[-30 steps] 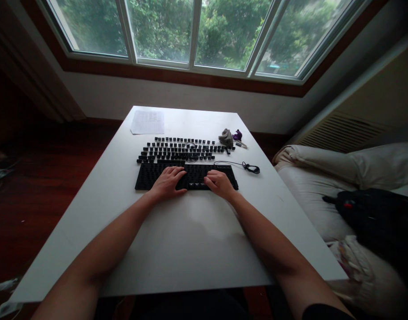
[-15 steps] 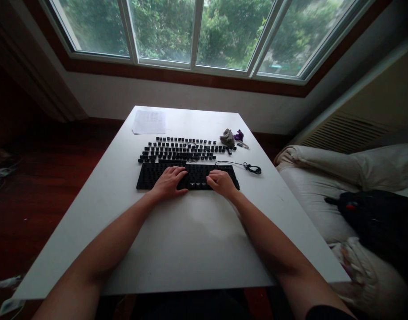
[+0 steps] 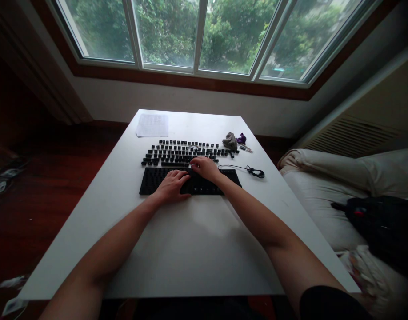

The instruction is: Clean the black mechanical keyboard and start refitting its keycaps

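A black keyboard (image 3: 150,181) lies near the middle of the white table, most of its keycaps off and a few fitted along its front edge. My left hand (image 3: 172,184) rests flat on the keyboard with its fingers stretched out, holding nothing. My right hand (image 3: 205,168) reaches over the keyboard's back edge to the nearest row of loose keycaps. Its thumb and fingers are pinched together, and whatever is between them is too small to make out. Several rows of loose black keycaps (image 3: 170,152) stand behind the keyboard, along with a long spacebar (image 3: 174,164).
A coiled black cable (image 3: 256,172) lies right of the keyboard. Farther back are a grey cloth (image 3: 230,141), a purple cloth (image 3: 242,138) and a small pen-like tool (image 3: 246,148). A printed sheet (image 3: 153,125) lies at the table's far left corner. A bed with a dark bag (image 3: 380,222) stands at right.
My right hand has moved from the right part of the keyboard forward and left to the loose keycaps. My left hand stays on the keyboard. The view has shifted slightly.
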A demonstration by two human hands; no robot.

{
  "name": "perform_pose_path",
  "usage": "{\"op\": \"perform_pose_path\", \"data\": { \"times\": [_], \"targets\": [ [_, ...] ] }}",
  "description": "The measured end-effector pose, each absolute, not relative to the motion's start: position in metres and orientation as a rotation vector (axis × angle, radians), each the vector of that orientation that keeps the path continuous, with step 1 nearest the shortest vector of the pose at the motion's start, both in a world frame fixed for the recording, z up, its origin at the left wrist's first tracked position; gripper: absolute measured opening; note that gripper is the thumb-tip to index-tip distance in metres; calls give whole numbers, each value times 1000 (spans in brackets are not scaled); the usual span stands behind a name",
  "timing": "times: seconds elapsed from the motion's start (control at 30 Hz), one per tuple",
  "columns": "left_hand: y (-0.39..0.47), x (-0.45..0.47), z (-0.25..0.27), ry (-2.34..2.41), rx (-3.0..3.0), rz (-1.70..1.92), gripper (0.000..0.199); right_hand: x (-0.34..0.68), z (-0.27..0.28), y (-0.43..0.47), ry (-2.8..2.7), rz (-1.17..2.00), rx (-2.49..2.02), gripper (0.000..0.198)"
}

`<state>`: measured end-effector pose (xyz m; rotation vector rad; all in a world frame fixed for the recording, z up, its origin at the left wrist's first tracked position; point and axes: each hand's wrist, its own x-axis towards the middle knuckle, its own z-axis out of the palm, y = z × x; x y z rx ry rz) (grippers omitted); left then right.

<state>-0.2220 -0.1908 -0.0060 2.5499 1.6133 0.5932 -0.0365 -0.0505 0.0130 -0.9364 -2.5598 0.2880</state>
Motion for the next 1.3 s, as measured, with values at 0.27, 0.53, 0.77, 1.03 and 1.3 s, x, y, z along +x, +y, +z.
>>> {"op": "perform_pose_path", "data": {
  "times": [0.27, 0.53, 0.77, 1.03, 1.3],
  "targets": [
    [-189, -227, -2, 1588, 2589, 571, 74, -76, 15, -24, -2883, 73, -1058, 27],
    [-191, -228, -1, 1580, 2600, 584, 73, -86, 28, -28, -3040, -85, -1083, 25],
    [-189, -232, -4, 1557, 2605, 588, 74, -57, 35, -48, -2810, -27, -1067, 28],
    [-187, -239, -5, 1511, 2611, 543, 81, -7, 24, -88, -2610, 353, -829, 17],
    [-186, -259, 6, 1448, 2630, 426, 80, -4, 20, -120, -2695, 494, -538, 17]
  ]
}}
